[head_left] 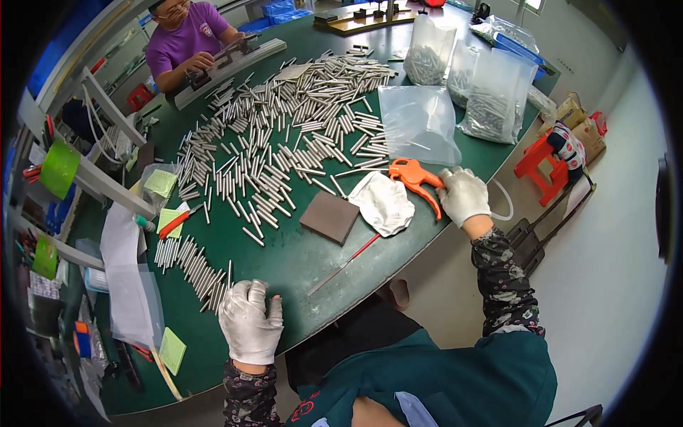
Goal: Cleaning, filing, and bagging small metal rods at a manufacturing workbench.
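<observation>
My right hand (462, 195), in a white glove, grips the handle of an orange air blow gun (415, 178) lying at the table's right edge; a clear hose (506, 206) trails off it. My left hand (249, 322), also gloved, rests on the green table (299, 263) near its front edge, fingers apart, just right of a row of short metal rods (193, 267). Many more metal rods (284, 135) lie spread across the table's middle. A crumpled white cloth (384, 203) and a brown sanding block (329, 216) lie between my hands, with a thin red stick (346, 263).
Clear plastic bags of rods (491, 107) stand at the back right, one flat bag (420, 124) in front. Another person in a purple shirt (186, 39) works at a fixture at the far side. Green notes (171, 349), a shelf frame (78, 171) at left, a red stool (541, 167) on the floor.
</observation>
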Tool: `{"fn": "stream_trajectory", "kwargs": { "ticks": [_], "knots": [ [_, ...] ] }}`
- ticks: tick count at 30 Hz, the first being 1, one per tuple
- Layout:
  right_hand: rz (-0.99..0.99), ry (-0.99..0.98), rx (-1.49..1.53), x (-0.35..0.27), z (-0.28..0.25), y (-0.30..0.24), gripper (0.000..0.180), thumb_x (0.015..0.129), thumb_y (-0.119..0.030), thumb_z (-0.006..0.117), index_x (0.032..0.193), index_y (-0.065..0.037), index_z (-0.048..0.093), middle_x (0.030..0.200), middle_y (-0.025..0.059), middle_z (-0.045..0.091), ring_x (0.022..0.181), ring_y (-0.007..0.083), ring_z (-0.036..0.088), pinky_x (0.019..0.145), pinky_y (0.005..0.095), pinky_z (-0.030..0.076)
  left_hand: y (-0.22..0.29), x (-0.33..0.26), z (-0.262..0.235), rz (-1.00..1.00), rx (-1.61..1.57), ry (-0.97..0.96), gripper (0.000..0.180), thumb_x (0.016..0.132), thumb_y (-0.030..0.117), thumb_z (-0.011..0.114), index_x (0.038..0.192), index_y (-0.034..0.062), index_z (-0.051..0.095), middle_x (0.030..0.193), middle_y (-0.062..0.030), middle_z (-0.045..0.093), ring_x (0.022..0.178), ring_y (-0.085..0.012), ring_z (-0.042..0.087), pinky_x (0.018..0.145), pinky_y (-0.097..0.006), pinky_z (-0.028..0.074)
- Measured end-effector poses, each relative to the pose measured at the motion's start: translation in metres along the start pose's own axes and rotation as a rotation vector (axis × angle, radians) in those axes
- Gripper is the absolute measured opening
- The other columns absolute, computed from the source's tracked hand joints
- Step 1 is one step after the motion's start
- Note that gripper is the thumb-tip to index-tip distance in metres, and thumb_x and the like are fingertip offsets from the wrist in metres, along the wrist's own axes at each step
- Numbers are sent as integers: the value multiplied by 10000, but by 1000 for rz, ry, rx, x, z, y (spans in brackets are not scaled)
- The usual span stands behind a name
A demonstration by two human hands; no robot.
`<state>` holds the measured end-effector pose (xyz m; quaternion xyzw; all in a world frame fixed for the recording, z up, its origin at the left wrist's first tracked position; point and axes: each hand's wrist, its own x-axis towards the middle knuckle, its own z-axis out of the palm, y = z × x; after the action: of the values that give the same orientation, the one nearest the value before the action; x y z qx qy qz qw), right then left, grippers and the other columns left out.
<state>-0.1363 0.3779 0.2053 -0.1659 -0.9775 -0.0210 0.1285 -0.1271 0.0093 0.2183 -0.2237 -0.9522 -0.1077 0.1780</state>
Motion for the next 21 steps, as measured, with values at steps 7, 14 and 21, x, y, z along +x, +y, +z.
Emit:
{"fn": "stream_trajectory", "kwargs": {
  "ticks": [7, 14, 21],
  "knots": [
    [46, 155, 129, 5, 16, 43, 169, 731, -161, 597, 869, -66, 580, 844, 99, 583, 858, 270, 559, 725, 380, 465, 12, 11, 7, 17, 5, -45, 274, 634, 171, 676, 864, 66, 569, 850, -78, 540, 786, -264, 529, 697, -382, 427],
    [127, 146, 37, 51, 27, 56, 165, 755, -193, 590, 859, -66, 578, 856, 102, 591, 854, 271, 571, 738, 382, 469, 21, 26, 12, 50, 38, -98, 260, 645, 173, 667, 864, 67, 576, 850, -85, 554, 796, -264, 542, 690, -382, 434],
    [153, -20, 16, 62, 21, 34, 221, 759, -226, 577, 913, -68, 586, 922, 109, 594, 920, 271, 566, 765, 382, 473, 38, 57, 5, 46, -38, -205, 336, 654, 173, 671, 949, 52, 566, 934, -86, 567, 878, -267, 551, 751, -373, 447]
  ]
}}
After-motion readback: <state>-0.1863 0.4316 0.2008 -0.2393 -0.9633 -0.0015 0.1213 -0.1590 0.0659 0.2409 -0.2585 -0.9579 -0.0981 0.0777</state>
